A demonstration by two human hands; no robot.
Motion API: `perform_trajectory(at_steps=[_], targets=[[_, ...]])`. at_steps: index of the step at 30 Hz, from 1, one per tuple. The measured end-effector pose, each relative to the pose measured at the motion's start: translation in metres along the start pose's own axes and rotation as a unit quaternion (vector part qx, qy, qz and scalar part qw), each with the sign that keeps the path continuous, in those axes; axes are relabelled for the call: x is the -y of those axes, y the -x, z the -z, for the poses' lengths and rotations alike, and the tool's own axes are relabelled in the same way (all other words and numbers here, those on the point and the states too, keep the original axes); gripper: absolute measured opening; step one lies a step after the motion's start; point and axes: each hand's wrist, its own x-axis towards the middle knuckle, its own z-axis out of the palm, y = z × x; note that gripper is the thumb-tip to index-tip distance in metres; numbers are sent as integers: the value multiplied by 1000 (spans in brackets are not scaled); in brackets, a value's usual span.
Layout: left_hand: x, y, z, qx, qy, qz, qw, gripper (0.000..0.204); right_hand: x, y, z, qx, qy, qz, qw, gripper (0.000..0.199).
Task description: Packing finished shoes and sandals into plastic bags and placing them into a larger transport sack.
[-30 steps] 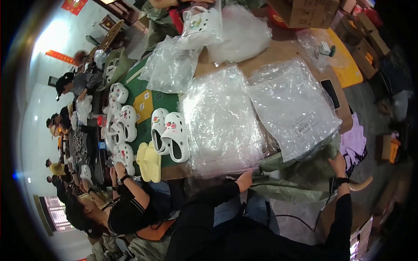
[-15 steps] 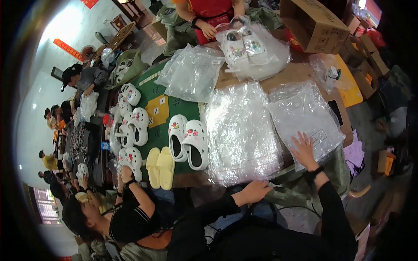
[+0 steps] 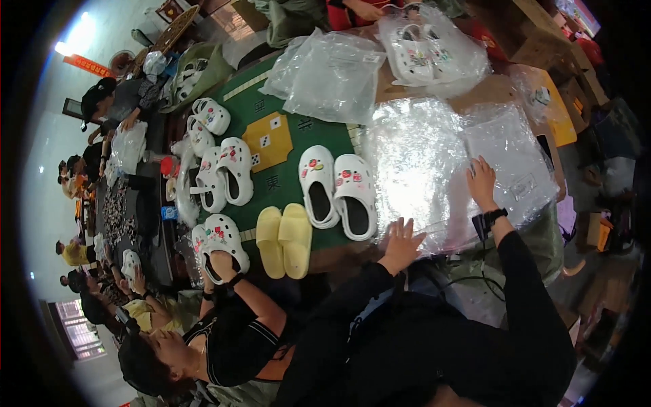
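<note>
Both my arms, in black sleeves, reach up from the lower edge. My left hand lies with spread fingers at the near edge of a stack of clear plastic bags. My right hand, with a black watch on its wrist, rests flat on a second pile of clear bags beside the first. Neither hand grips anything. A pair of white clogs with coloured charms stands just left of the bags, and yellow slippers lie nearer me.
A green table mat holds more white clogs on the left. A co-worker's hand holds a clog pair. At the far side lie a bag of clogs, loose bags and a cardboard box. Several people sit along the left.
My right hand has moved from beside the table onto the right pile of bags. My left hand has slid up to the edge of the stack. The view has tilted toward the table.
</note>
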Motion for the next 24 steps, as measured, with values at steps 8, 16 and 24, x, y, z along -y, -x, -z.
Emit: perform_trajectory(at_steps=[8, 16, 24], targets=[[66, 46, 72, -375, 209, 243, 870, 45, 163, 88, 3, 217, -446, 13, 868, 22], [150, 36, 55, -291, 321, 363, 825, 57, 264, 72, -48, 375, -416, 160, 813, 24], [162, 75, 43, -220, 317, 248, 888, 55, 323, 58, -55, 229, -396, 230, 859, 39]])
